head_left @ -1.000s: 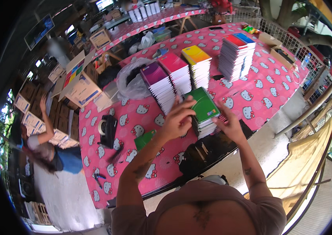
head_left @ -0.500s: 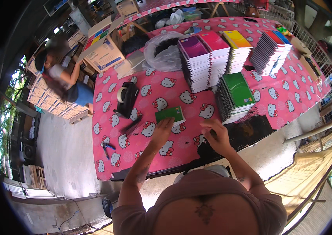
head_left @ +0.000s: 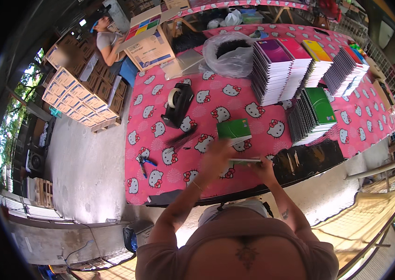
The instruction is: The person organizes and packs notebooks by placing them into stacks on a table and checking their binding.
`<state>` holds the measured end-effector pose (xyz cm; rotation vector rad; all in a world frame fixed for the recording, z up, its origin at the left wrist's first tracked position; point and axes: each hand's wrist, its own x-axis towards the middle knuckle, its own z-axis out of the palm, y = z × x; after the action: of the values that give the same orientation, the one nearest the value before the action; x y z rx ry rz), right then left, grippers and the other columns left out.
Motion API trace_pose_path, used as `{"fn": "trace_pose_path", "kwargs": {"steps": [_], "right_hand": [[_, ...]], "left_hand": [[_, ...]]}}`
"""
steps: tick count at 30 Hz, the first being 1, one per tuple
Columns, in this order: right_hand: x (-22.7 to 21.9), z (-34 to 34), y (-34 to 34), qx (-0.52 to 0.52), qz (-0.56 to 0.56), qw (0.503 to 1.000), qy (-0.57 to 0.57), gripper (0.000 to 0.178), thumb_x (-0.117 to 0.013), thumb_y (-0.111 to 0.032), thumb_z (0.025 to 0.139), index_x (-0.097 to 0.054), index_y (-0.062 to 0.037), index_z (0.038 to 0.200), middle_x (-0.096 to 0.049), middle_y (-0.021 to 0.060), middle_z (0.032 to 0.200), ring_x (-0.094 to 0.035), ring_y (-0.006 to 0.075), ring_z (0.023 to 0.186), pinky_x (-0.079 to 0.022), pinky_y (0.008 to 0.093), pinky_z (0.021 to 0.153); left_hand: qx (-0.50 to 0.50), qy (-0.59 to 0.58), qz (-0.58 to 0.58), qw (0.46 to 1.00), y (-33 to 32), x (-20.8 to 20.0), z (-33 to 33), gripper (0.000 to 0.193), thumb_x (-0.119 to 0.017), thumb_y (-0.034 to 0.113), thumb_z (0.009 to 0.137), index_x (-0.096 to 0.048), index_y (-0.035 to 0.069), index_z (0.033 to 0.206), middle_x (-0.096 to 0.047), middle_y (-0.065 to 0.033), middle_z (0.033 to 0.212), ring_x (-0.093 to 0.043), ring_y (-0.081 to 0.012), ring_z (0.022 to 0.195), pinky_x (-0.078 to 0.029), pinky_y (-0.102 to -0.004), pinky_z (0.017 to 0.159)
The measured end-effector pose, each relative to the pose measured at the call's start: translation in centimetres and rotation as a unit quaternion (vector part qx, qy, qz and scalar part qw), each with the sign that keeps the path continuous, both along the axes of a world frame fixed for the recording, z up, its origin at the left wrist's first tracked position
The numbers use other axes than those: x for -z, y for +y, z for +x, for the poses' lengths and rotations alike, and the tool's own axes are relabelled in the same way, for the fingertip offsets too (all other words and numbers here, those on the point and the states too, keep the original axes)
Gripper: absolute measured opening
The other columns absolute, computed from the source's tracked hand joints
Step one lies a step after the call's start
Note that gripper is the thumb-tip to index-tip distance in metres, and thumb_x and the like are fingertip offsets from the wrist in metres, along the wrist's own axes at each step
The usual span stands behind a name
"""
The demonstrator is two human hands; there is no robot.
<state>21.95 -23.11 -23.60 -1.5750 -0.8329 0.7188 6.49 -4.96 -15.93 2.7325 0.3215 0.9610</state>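
A thin notebook [head_left: 244, 160] is seen nearly edge-on above the table's front part, its right end gripped by my right hand [head_left: 265, 171]. My left hand [head_left: 218, 154] is smeared by motion, near the notebook's left end; its fingers cannot be made out. Just beyond it lies a small green notebook stack [head_left: 234, 129] with white page edges. To the right stands a taller stack of green spiral notebooks [head_left: 321, 106]. A black tape dispenser [head_left: 178, 105] stands left of the small stack, and blue-handled pliers [head_left: 145, 164] lie near the table's left edge.
Purple [head_left: 274, 51], pink and yellow notebook stacks stand at the back right, beside a clear plastic bag [head_left: 228, 53]. An open carton [head_left: 148, 49] of colourful notebooks sits at the far left corner. Behind it stands another person [head_left: 111, 46] near piled boxes [head_left: 78, 100].
My left hand has come off the small green stack toward me. My right hand, empty before, now grips a notebook. The view has shifted, moving the table's things rightward in it.
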Motion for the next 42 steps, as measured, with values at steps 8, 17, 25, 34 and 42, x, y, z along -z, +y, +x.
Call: {"fn": "trace_pose_path", "kwargs": {"steps": [8, 17, 25, 34, 42], "right_hand": [[-0.9, -2.0, 1.6, -0.021, 0.030, 0.998, 0.043, 0.022, -0.070, 0.000, 0.083, -0.064, -0.0027, 0.105, -0.067, 0.0034, 0.088, -0.060, 0.0092, 0.084, -0.049, 0.0271, 0.076], [0.3, -2.6, 1.1, -0.051, 0.065, 0.992, 0.096, 0.031, -0.069, 0.000, 0.086, -0.069, -0.0015, 0.117, -0.071, 0.0045, 0.103, -0.063, 0.0106, 0.097, -0.050, 0.0266, 0.085], [1.4, -2.3, 1.0, -0.074, 0.063, 0.994, 0.043, 0.028, -0.068, 0.000, 0.088, -0.069, -0.0012, 0.117, -0.070, 0.0020, 0.104, -0.062, 0.0097, 0.095, -0.050, 0.0271, 0.085], [0.3, -3.3, 0.8, -0.044, 0.062, 0.996, 0.045, 0.026, -0.069, -0.005, 0.092, -0.069, -0.0016, 0.118, -0.071, 0.0014, 0.102, -0.060, 0.0086, 0.097, -0.049, 0.0271, 0.086], [-6.9, -3.3, 0.3, -0.019, 0.081, 0.994, 0.076, 0.028, -0.068, -0.009, 0.093, -0.066, -0.0020, 0.121, -0.068, -0.0003, 0.100, -0.058, 0.0093, 0.095, -0.048, 0.0266, 0.085]], "left_hand": [[-0.218, 0.096, 0.038, 0.971, 13.9, 5.1, -7.5, 0.025, -0.063, 0.019, 0.092, -0.060, 0.004, 0.112, -0.065, -0.0149, 0.099, -0.062, -0.0361, 0.097, -0.053, -0.0458, 0.076], [-0.210, 0.032, -0.312, 0.926, 6.0, 0.0, -4.9, 0.022, -0.049, 0.021, 0.101, -0.054, 0.003, 0.113, -0.064, -0.0157, 0.099, -0.065, -0.0340, 0.093, -0.051, -0.0447, 0.076], [-0.094, -0.083, -0.473, 0.872, -3.2, 3.4, -4.9, 0.033, -0.046, 0.026, 0.104, -0.052, 0.004, 0.127, -0.062, -0.0143, 0.089, -0.063, -0.0258, 0.080, -0.050, -0.0379, 0.072], [-0.087, 0.049, -0.355, 0.930, -0.8, -0.6, -7.1, 0.023, -0.062, 0.020, 0.097, -0.067, 0.003, 0.111, -0.068, -0.0165, 0.093, -0.068, -0.0281, 0.081, -0.051, -0.0381, 0.067], [0.011, -0.077, -0.185, 0.980, 0.9, -6.9, -6.5, 0.016, -0.067, 0.011, 0.089, -0.071, 0.003, 0.102, -0.068, -0.0124, 0.083, -0.065, -0.0284, 0.074, -0.050, -0.0371, 0.066]]}}
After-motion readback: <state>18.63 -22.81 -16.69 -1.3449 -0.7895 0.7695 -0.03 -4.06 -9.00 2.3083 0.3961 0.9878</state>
